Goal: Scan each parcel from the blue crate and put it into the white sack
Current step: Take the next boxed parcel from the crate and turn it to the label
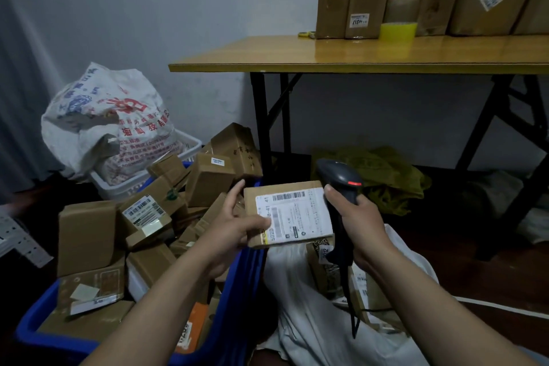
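My left hand (234,226) grips a flat cardboard parcel (292,212) by its left edge, white barcode label facing up. It hovers over the right rim of the blue crate (237,291) and the mouth of the white sack (315,321). My right hand (356,217) grips a black barcode scanner (341,184) by the handle, right beside the parcel's right edge, a red light showing on its head. Its cable hangs down into the sack. The crate holds several brown parcels (154,211). A few parcels lie inside the sack.
A printed white bag (107,119) stands in a white bin (139,184) behind the crate. A wooden folding table (356,54) at the back right carries cardboard boxes (368,6) and yellow tape (398,30). Olive cloth (386,175) lies under it.
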